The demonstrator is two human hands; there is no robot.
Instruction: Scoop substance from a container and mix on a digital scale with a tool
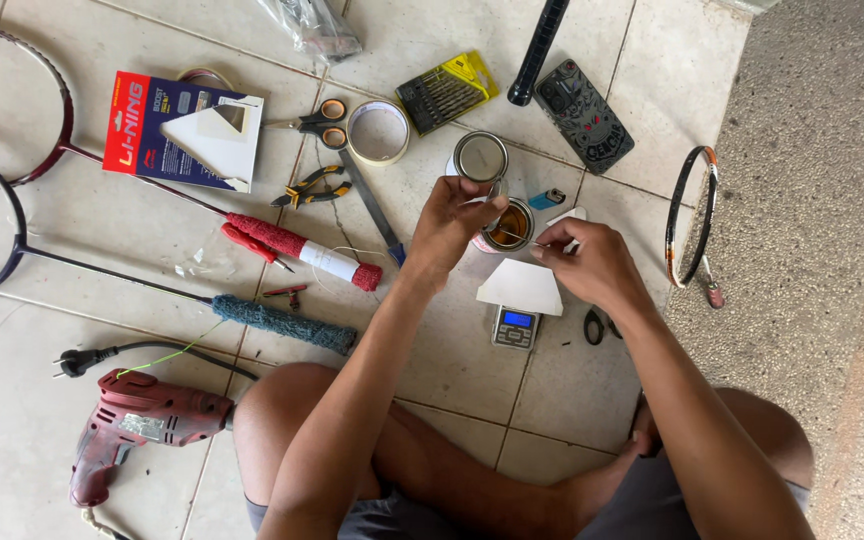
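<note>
Our fingers are pinched nearly closed on both sides. The left hand (449,222) reaches over the open tin (509,226), thumb and forefinger drawn together just above its rim; what they grip is too small to make out, so we cannot tell whether it is a bit of white material or only the end of the stick. The right hand (592,262) closes its fingertips on a thin stick (520,237) whose far end lies over the mouth of the tin, where an amber liquid shows.

The tin stands on the tiled floor (572,380) between our two hands, with its round lid (480,157) lying just behind it and a blue lighter (546,198) beside it. Just in front of the tin, a folded white paper (522,287) rests on a small digital pocket scale (516,327).

We judge that we are in the middle of drawing a little of the tin's contents onto the stick, with the left hand steadying or guiding at the rim. The next move, as we read it, calls for a slow, level lift of the stick so nothing drips, keeping it clear of the paper's edge and the tin from tipping.

Away to the left lie two badminton racket handles, one wrapped red and white (297,250), one blue (282,322), along with pliers (312,187), scissors (317,115), a roll of tape (378,131) and a red electric drill (137,420).
</note>
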